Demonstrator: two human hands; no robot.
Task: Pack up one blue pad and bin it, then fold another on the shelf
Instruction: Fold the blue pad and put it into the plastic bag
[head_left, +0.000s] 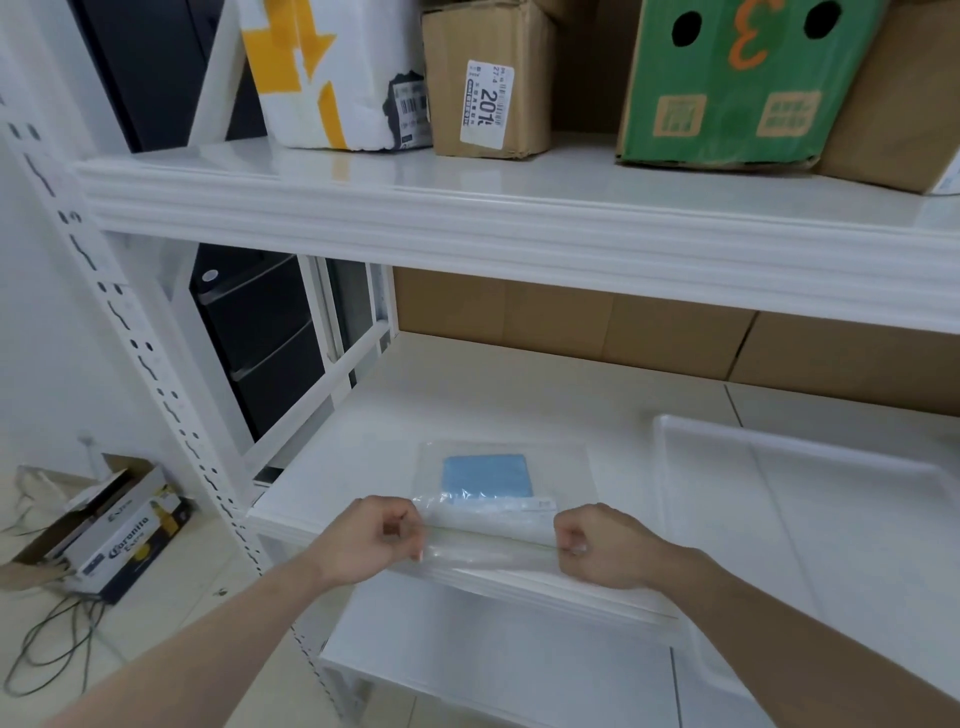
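Blue pad folded square, already inside clear plastic bag, lying flat on the lower shelf near its front edge.

Fingers: our left hand has thumb and fingers pressed together, pinching the bag's near left corner. Our right hand does the same at the near right corner, fingers curled tight on the film. Between them the bag's open flap is rolled or folded back toward the pad and held taut.

Step in hand, as we judge it: packing. Pad is bagged; the mouth is being folded over or sealed. Binning not yet done. A clear plastic bin sits just right of the bag on the same shelf, which we take as the likely destination. No second pad visible.

Next move calls for: pressing the flap flat along its whole width, then lifting the thin bag by one edge without letting the pad slide, and carrying it right over the bin's rim.

Hands and arms: both forearms reach forward from below, roughly parallel, wrists level, knuckles up, hands well apart at the shelf's front lip.

Outward: cardboard boxes on upper shelf; beer carton on floor, left.
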